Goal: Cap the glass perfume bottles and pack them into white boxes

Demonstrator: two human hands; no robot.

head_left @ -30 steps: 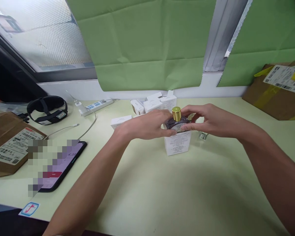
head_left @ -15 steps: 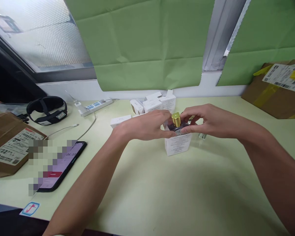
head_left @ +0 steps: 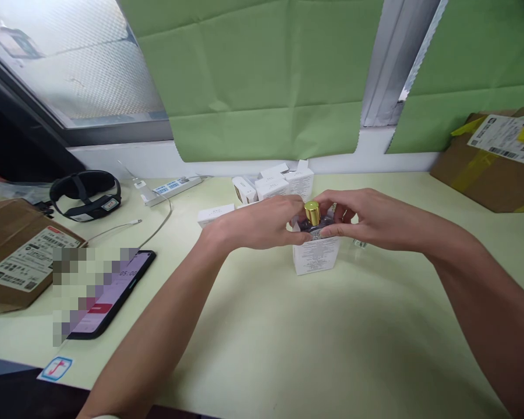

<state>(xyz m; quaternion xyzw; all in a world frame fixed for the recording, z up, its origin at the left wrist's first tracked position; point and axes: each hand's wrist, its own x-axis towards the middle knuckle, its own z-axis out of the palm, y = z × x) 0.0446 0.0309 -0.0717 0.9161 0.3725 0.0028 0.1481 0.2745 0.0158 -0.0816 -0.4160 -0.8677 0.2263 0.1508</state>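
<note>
A dark perfume bottle with a gold cap (head_left: pixel 312 212) sits almost fully inside an upright white box (head_left: pixel 315 255) in the middle of the pale green table (head_left: pixel 288 337). Only the cap and the bottle's shoulders show above the box's mouth. My left hand (head_left: pixel 262 222) grips the left side of the box top and the bottle's shoulder. From the right, my right hand (head_left: pixel 367 218) pinches the bottle's shoulder and the box flap. A small clear cap (head_left: pixel 358 243) lies just under my right hand.
Several small white boxes (head_left: pixel 273 185) stand behind my hands. At left lie a phone (head_left: pixel 113 291), a labelled cardboard box (head_left: pixel 13 256), a black strap device (head_left: pixel 86 195), a power strip (head_left: pixel 172 187) and a cable. A cardboard parcel (head_left: pixel 493 157) rests at the far right.
The bottle has sunk lower into the white box; less of its dark body shows. My right-hand fingers have moved closer over the box top.
</note>
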